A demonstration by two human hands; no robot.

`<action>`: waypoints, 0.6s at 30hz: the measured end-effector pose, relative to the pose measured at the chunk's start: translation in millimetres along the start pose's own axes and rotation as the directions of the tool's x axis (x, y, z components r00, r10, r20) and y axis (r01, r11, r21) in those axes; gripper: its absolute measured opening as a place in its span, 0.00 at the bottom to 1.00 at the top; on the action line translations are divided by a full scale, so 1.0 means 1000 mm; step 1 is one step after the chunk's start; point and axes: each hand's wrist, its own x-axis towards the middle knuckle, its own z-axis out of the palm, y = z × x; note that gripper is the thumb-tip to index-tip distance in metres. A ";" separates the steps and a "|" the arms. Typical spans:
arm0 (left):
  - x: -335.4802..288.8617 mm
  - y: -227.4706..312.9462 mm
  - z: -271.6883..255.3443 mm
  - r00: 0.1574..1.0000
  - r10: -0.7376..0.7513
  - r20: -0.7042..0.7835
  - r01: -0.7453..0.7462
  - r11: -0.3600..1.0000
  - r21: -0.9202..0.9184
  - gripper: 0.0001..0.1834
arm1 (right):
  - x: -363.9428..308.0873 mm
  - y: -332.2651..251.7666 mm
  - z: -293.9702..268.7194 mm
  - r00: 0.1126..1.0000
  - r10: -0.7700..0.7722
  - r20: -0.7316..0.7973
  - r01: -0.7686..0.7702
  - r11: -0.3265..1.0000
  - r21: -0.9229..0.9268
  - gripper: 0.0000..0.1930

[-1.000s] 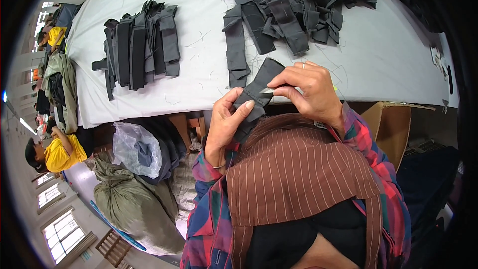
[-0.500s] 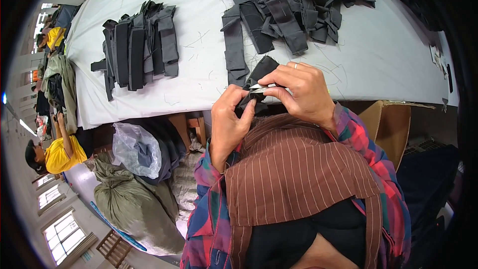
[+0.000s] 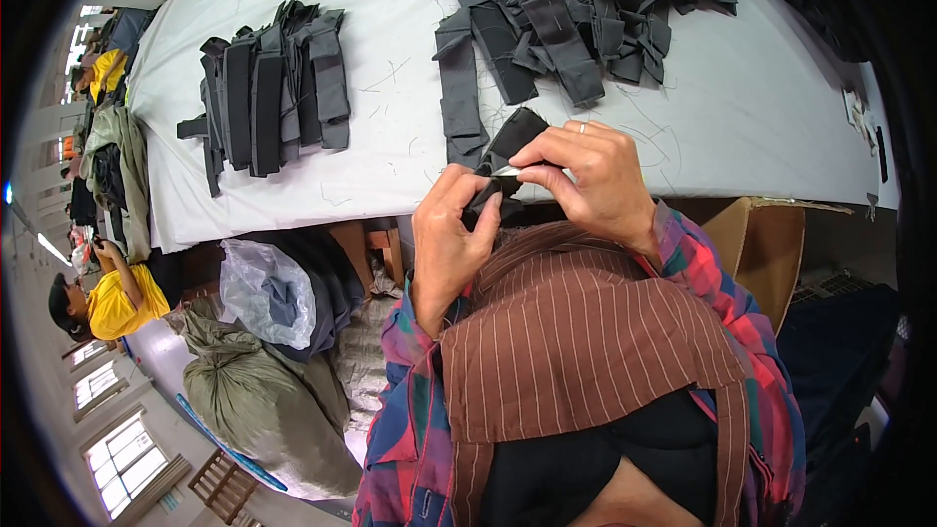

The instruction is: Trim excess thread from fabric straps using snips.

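My left hand [image 3: 451, 234] pinches a dark fabric strip [image 3: 515, 133] between thumb and fingers, just over the table's near edge. Close against it, my right hand [image 3: 590, 176] is closed on small silver thread snips [image 3: 506, 173], whose blades meet the cloth by my left fingertips. Most of the snips is hidden by my fingers. Beyond my hands lies a large loose heap of dark grey strips [image 3: 576, 29], a few trailing toward me. A neater row of similar strips [image 3: 268, 98] rests on the left of the table.
Loose thread ends are scattered over the white-covered table [image 3: 390, 127]. An open cardboard box [image 3: 776, 244] stands below the edge at right. To the left are a clear plastic bag [image 3: 268, 293] and a bulging olive sack [image 3: 264, 400]. A person in yellow [image 3: 127, 301] is farther left.
The snips' blades, seen apart before, now look closed together at the cloth. My hands have barely shifted. The person in yellow has moved an arm.
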 end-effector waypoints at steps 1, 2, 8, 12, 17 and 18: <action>0.000 0.000 -0.001 1.000 -0.014 -0.006 0.013 0.999 -0.043 0.07 | 0.000 0.001 0.000 1.000 0.000 0.000 0.000 1.000 0.001 0.05; 0.000 0.000 -0.002 1.000 -0.027 -0.010 0.026 0.996 -0.086 0.07 | 0.000 0.002 -0.001 1.000 0.021 -0.020 -0.020 0.999 0.047 0.06; 0.003 0.006 -0.007 0.839 0.270 -0.472 -0.194 0.960 0.203 0.09 | 0.003 -0.009 -0.012 0.987 0.156 0.040 -0.160 0.919 0.360 0.13; -0.008 -0.014 0.015 0.945 -0.310 -0.106 0.148 0.692 -0.707 0.08 | 0.004 -0.010 -0.002 0.998 0.063 0.007 -0.062 0.948 0.313 0.16; -0.013 -0.022 0.033 0.889 -0.431 0.157 0.286 0.252 -0.925 0.28 | -0.003 0.005 -0.002 0.960 0.231 0.156 -0.263 0.935 0.236 0.14; -0.011 -0.020 0.032 0.886 -0.433 0.164 0.274 0.205 -0.940 0.33 | -0.005 0.007 -0.004 0.938 0.277 0.208 -0.321 0.922 0.217 0.13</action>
